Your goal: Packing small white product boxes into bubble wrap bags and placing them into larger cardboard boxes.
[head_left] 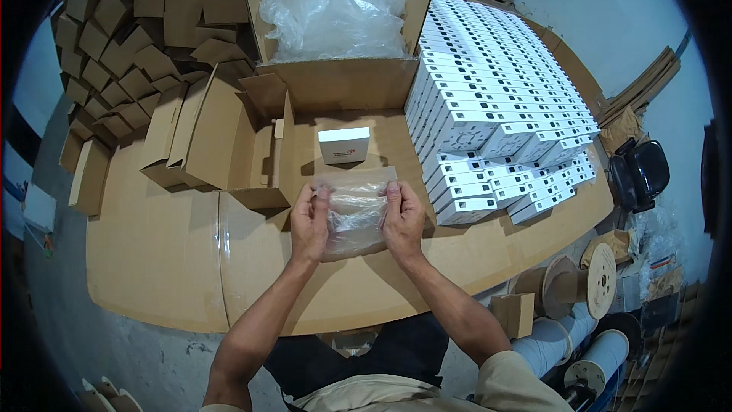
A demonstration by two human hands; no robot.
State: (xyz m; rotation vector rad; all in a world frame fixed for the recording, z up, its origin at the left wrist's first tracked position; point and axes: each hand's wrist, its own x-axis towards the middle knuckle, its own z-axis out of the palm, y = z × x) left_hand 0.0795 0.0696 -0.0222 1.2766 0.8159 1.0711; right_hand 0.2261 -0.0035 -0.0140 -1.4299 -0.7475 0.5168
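Note:
Between my two hands a clear plastic bag (pixel 354 217) is stretched above the cardboard-covered table (pixel 305 301). My left hand (pixel 309 223) is closed on the bag's left edge, the thumb on top. On the opposite edge, my right hand (pixel 403 217) pinches the plastic in the same way. Just beyond the bag stands a small white box (pixel 344 146) with a little red mark on its front. I cannot tell whether anything is inside the bag.
At the back, a large carton (pixel 339 80) holds crumpled clear plastic bags (pixel 335 11). Many stacked white boxes (pixel 488 107) fill the right side. Open brown cartons (pixel 194 126) stand left, with more piled behind. Cable spools (pixel 602 281) and a black chair (pixel 640 174) are beyond the right edge.

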